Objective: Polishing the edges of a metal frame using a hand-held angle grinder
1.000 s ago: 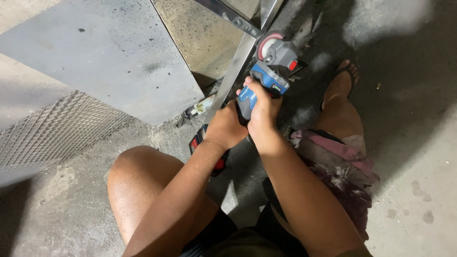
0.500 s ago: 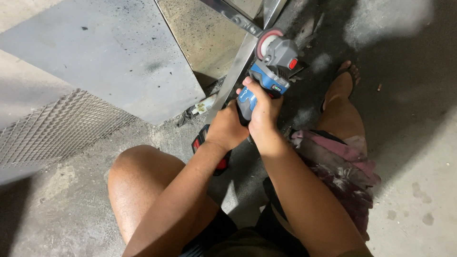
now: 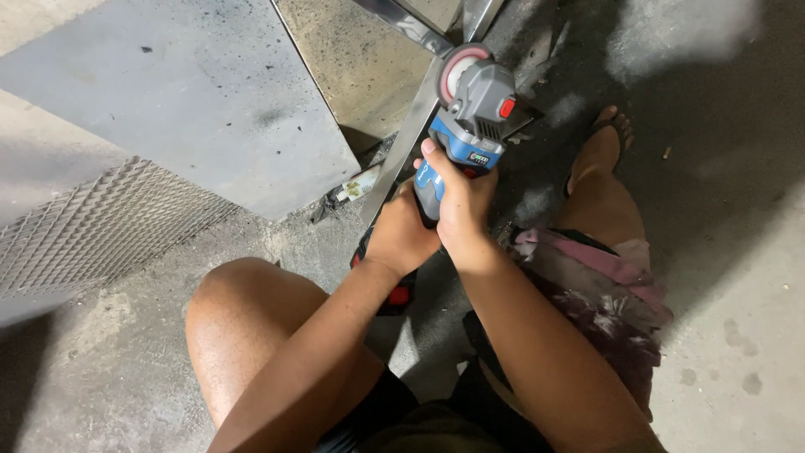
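seen from above, a crouching person's right hand (image 3: 461, 205) and left hand (image 3: 401, 236) both clench the body of a blue and grey angle grinder (image 3: 470, 126), upper centre of the frame, its disc against a slanted metal bar (image 3: 401, 159).

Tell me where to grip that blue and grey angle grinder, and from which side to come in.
Best grip looks like the slim blue rear body of the angle grinder, coming from the person's side, behind the tool. The pink disc sits at the far end against the metal bar, so the front is best avoided. Both the right hand and left hand already wrap the rear part.
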